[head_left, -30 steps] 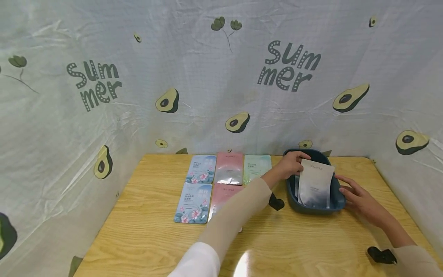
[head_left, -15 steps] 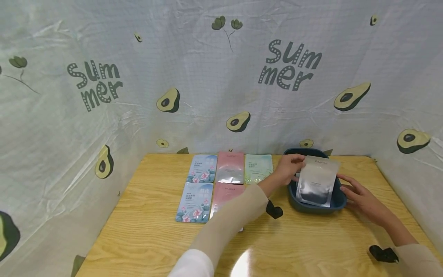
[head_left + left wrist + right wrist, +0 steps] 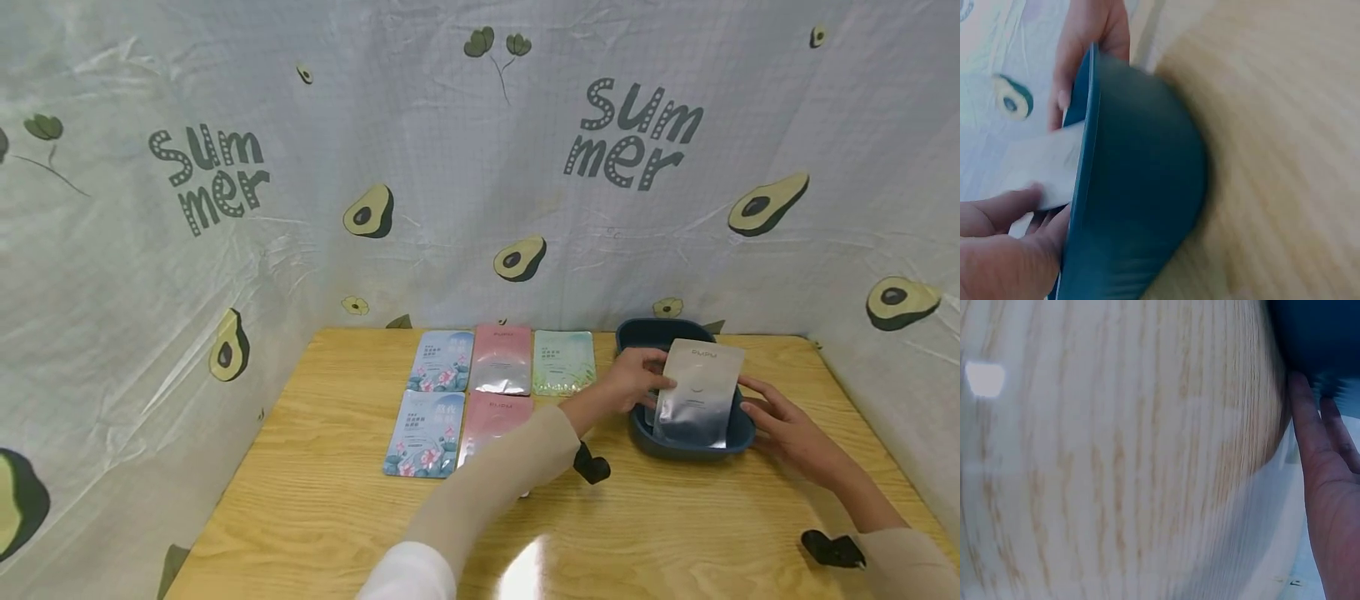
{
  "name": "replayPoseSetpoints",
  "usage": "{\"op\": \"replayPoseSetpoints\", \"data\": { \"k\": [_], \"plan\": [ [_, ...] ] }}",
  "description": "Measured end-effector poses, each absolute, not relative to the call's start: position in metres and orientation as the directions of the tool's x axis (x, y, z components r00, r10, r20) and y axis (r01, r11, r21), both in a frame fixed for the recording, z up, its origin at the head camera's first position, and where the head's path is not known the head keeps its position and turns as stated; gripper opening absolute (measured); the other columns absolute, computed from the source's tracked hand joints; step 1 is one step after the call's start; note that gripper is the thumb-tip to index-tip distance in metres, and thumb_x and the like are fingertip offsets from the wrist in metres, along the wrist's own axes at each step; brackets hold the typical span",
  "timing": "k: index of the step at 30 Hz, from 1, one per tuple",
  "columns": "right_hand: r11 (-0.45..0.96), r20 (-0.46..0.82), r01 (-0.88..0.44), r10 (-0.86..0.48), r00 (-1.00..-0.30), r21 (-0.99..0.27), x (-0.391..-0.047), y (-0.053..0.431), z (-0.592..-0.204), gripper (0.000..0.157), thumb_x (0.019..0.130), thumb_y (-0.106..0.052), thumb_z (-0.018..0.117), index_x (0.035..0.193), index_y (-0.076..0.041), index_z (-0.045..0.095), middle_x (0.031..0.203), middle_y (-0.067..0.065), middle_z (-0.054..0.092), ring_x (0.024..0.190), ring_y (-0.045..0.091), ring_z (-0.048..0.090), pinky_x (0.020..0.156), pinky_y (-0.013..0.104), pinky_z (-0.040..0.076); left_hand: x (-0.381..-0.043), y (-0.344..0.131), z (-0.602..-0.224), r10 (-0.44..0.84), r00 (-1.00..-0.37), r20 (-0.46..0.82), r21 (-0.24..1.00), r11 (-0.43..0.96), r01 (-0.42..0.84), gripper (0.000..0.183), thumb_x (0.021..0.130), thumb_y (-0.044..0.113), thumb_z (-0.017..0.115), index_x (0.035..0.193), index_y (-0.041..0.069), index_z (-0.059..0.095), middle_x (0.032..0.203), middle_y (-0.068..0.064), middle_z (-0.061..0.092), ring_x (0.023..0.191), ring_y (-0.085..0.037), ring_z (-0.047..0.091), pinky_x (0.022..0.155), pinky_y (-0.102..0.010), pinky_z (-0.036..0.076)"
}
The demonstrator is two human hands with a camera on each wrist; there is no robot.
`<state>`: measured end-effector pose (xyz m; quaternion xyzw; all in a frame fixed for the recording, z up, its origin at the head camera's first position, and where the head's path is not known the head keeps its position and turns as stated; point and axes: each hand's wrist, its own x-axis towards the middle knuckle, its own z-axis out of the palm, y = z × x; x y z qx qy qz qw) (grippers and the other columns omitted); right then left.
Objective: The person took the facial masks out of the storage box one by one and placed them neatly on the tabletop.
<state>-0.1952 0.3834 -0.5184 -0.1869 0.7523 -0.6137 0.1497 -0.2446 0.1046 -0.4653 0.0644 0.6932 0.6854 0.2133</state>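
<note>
My left hand (image 3: 632, 379) pinches a silvery-beige sheet mask packet (image 3: 699, 396) by its left edge, thumb on the front. The packet stands tilted in a dark blue plastic basin (image 3: 678, 450), its top above the rim. Another packet edge shows behind it, partly hidden by my fingers. In the left wrist view the thumb and fingers of the left hand (image 3: 1007, 250) are at the pale packet (image 3: 1050, 165), beside the rim. My right hand (image 3: 787, 429) rests against the basin's right side. In the right wrist view its straight fingers (image 3: 1310, 419) touch the basin's outer wall (image 3: 1316, 337).
Left of the basin, several packets lie flat in rows: blue floral ones (image 3: 441, 360) (image 3: 425, 433), pink ones (image 3: 501, 358) (image 3: 491, 412) and a green one (image 3: 564, 362). My left forearm covers part of the nearer pink one. A printed cloth (image 3: 450, 167) hangs behind the wooden table (image 3: 300, 533).
The silvery packet has shifted right within the basin and its tilt has changed; my left hand moved slightly right with it. The right hand stays at the basin's side.
</note>
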Motion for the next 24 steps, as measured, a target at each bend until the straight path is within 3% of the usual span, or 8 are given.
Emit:
{"op": "replayPoseSetpoints", "data": {
  "k": [4,10,12,16,19,24],
  "plan": [
    [0.204,0.001,-0.103,-0.449,-0.894,-0.974,-0.193,0.384,-0.518,0.053,0.113,-0.013,0.036,0.163,-0.02,0.019,0.131,-0.026,0.049,0.113,-0.008,0.058,0.085,0.02,0.056,-0.235,0.104,-0.46,0.402,-0.902,-0.157,0.985,0.134,-0.112,0.046,0.085,-0.017,0.071,0.127,0.002,0.069,0.097,-0.012,0.075,0.082,-0.022,0.073,0.071,-0.043,0.063],
    [0.138,0.021,-0.096,-0.468,-0.883,-0.986,-0.193,0.385,-0.521,0.052,0.112,-0.01,0.035,0.161,-0.024,0.023,0.13,-0.026,0.051,0.113,-0.007,0.058,0.084,0.02,0.056,-0.233,0.1,-0.456,0.236,-0.972,0.021,0.979,0.193,0.068,0.026,0.083,-0.001,0.081,0.108,0.005,0.079,0.087,-0.004,0.076,0.064,-0.004,0.065,0.058,-0.021,0.058],
    [0.128,0.022,-0.092,-0.466,-0.884,-0.988,-0.195,0.384,-0.521,0.051,0.112,-0.01,0.036,0.16,-0.025,0.025,0.129,-0.026,0.053,0.113,-0.006,0.059,0.084,0.02,0.057,-0.235,0.095,-0.455,0.21,-0.975,0.069,0.981,0.16,0.104,0.021,0.083,0.001,0.082,0.104,0.006,0.08,0.086,-0.004,0.077,0.061,-0.003,0.062,0.055,-0.019,0.054],
    [0.14,0.031,-0.109,-0.471,-0.882,-0.984,-0.198,0.383,-0.52,0.053,0.112,-0.009,0.035,0.162,-0.018,0.021,0.13,-0.021,0.055,0.114,-0.004,0.061,0.085,0.022,0.057,-0.24,0.082,-0.452,0.188,-0.977,0.099,0.992,0.053,0.11,0.019,0.084,0.002,0.081,0.102,0.005,0.081,0.088,-0.008,0.078,0.066,-0.004,0.067,0.059,-0.02,0.057],
    [0.154,0.028,-0.115,-0.476,-0.879,-0.981,-0.198,0.383,-0.519,0.054,0.112,-0.01,0.036,0.163,-0.013,0.018,0.132,-0.018,0.055,0.114,-0.001,0.062,0.085,0.023,0.058,-0.243,0.07,-0.45,0.172,-0.981,0.085,0.996,-0.013,0.084,0.019,0.084,0.0,0.081,0.103,0.004,0.08,0.091,-0.011,0.077,0.076,-0.011,0.074,0.068,-0.029,0.062],
    [0.221,-0.015,-0.093,-0.442,-0.897,-0.971,-0.197,0.383,-0.517,0.055,0.112,-0.016,0.039,0.163,-0.014,0.019,0.133,-0.018,0.048,0.113,-0.003,0.061,0.084,0.024,0.058,-0.243,0.05,-0.444,0.149,-0.986,0.074,0.997,-0.03,0.07,0.019,0.084,0.001,0.082,0.103,0.002,0.079,0.091,-0.011,0.077,0.08,-0.018,0.075,0.07,-0.034,0.063]
  ]
}}
